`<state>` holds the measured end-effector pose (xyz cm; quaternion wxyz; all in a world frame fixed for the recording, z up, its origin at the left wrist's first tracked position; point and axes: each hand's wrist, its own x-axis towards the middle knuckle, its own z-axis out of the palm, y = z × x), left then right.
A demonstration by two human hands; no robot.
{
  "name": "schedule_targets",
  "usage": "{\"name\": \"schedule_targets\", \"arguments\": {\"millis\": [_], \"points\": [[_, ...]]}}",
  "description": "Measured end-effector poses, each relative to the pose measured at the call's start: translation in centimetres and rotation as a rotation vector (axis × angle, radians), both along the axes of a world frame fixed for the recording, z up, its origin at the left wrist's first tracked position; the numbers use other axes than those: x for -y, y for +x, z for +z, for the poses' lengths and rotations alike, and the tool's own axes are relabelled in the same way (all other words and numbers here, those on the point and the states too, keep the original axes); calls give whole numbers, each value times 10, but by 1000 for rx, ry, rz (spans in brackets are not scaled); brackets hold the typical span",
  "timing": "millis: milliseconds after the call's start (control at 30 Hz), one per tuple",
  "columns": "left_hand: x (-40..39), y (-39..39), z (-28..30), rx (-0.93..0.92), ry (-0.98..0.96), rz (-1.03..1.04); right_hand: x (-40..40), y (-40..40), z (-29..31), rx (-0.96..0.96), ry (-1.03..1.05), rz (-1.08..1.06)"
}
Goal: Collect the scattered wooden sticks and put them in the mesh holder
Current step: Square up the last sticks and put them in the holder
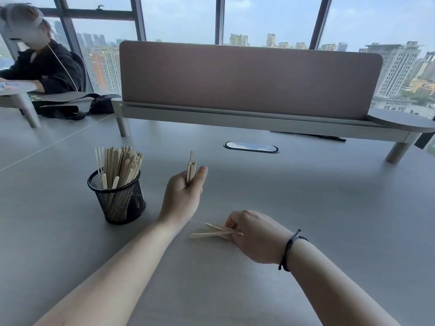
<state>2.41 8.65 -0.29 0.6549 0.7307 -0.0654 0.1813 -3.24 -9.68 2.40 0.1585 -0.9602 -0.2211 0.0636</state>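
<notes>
A black mesh holder (117,201) stands on the grey table at the left, packed with several upright wooden sticks (120,163). Just right of it, my left hand (182,196) grips a small upright bundle of sticks (191,168) whose tips rise above my fingers. Nearer to me, my right hand (251,234) rests low on the table, its fingers pinching a few loose sticks (211,231) that fan out to the left, flat on the surface.
A brown divider screen (249,78) on a raised shelf runs across the back of the table. An oval cable port (251,147) lies in front of it. A person (44,64) sits at the far left, beside a black bag (77,107).
</notes>
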Motion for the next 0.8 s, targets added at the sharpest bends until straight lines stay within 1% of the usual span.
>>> {"name": "schedule_targets", "arguments": {"millis": [100, 267, 367, 500, 633, 800], "points": [[0, -1, -1, 0, 32, -14, 3, -2, 6, -40, -45, 28], [2, -3, 0, 15, 81, -22, 3, -4, 6, -20, -140, 72], [4, -4, 0, 40, 137, -15, -1, -8, 1, 76, -208, 97], [4, -4, -1, 22, 131, -36, -5, -11, -4, 200, -242, 128], [0, -1, -1, -16, 69, -39, -3, -9, -10, 235, -164, 136], [-2, -2, 7, -36, -57, -16, 2, -1, -13, 247, 79, 86]]}}
